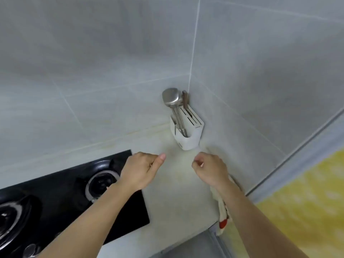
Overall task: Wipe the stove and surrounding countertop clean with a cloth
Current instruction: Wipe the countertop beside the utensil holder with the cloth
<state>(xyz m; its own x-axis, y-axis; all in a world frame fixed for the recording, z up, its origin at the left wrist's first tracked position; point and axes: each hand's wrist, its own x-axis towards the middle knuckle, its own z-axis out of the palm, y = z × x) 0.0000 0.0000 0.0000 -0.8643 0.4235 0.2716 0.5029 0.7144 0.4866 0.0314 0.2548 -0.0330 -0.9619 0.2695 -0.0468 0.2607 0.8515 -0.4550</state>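
Note:
The black glass gas stove [128, 213] sits in the pale countertop [175, 185] at the lower left, with two burners showing. My left hand [139, 170] hovers over the stove's right rear corner, fingers curled, thumb out, holding nothing. My right hand [210, 168] hovers over the countertop to its right, fingers curled. A white cloth with a red patch [222, 211] lies under my right forearm along the counter's right edge. Whether my right hand holds its upper end is hidden.
A white utensil holder [188, 131] with a metal ladle [170, 97] and a brown handle stands in the tiled corner just beyond both hands. Grey tiled walls close off the back and right. A yellow surface [307, 202] lies at the lower right.

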